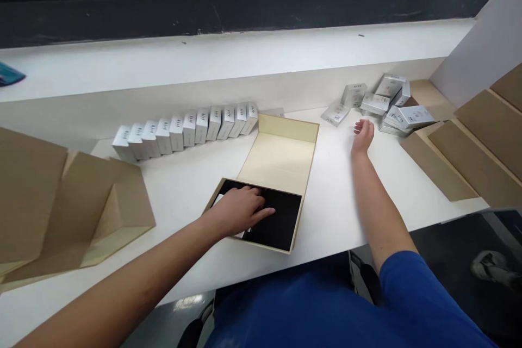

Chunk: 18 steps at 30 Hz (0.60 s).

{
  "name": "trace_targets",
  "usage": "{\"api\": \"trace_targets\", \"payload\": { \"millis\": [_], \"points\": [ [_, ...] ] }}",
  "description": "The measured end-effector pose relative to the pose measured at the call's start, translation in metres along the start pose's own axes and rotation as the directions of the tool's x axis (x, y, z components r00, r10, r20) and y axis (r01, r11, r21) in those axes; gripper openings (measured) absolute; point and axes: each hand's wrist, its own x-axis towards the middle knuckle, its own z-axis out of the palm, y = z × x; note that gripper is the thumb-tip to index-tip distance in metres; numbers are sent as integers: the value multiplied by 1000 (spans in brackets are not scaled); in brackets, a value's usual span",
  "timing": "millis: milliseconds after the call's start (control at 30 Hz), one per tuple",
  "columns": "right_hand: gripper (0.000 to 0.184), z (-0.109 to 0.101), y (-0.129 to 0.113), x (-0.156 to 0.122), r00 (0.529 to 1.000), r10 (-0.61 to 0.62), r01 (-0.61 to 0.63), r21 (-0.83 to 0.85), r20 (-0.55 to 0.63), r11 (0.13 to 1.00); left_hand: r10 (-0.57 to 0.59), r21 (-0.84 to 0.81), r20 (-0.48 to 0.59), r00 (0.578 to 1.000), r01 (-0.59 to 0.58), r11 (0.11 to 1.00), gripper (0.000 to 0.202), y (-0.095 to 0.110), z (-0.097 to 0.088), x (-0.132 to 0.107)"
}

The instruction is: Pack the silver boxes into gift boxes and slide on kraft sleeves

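An open tan gift box (281, 155) lies in the middle of the white table, its lid flipped back and its inside lined in black. My left hand (240, 209) rests inside the box with fingers lying flat over a small white box that shows at its edges. My right hand (362, 135) reaches far right, palm down and fingers loosely apart, holding nothing. It hovers just short of a loose pile of small silver-white boxes (383, 106).
A row of several small silver-white boxes (187, 129) leans along the back wall. Tan boxes (65, 206) stand at the left, and flat cardboard pieces (468, 147) at the right. The table's front edge (326, 250) runs near my body.
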Motion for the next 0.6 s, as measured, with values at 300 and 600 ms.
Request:
{"api": "trace_targets", "payload": {
  "millis": [300, 600],
  "points": [
    [53, 3, -4, -8, 997, -15, 16, -24, 71, 1000, -94, -43, -48, 994, 92, 995, 43, -16, 10, -12],
    [57, 3, -7, -8, 995, -7, 12, -49, 98, 999, -144, -232, -167, 975, 103, 967, 35, -20, 28, -20]
  ]
}}
